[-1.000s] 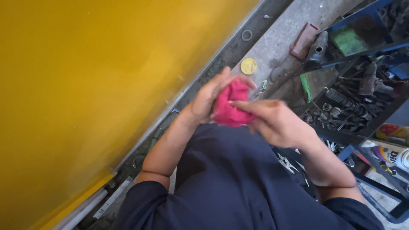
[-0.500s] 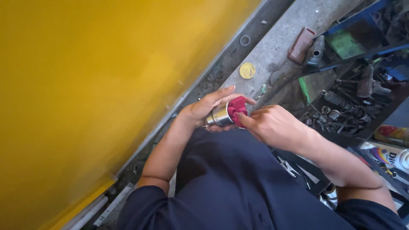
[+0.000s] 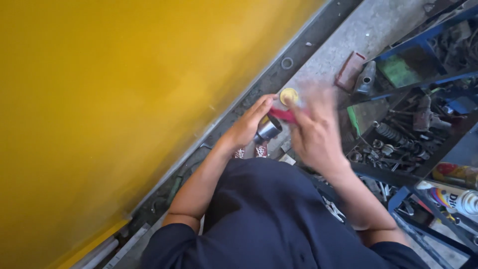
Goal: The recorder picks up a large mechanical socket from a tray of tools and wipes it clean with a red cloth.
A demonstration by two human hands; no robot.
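Flanking both hands, yellow panel left, cluttered blue parts rack right.

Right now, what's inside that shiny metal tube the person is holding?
The left hand holds the metal tube. Its open end looks dark, and a pink cloth in the blurred right hand sits at its mouth. Deeper inside is hidden.

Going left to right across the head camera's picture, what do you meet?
Yellow panel → left hand → metal cylinder → right hand → shelf of metal parts → spray can.
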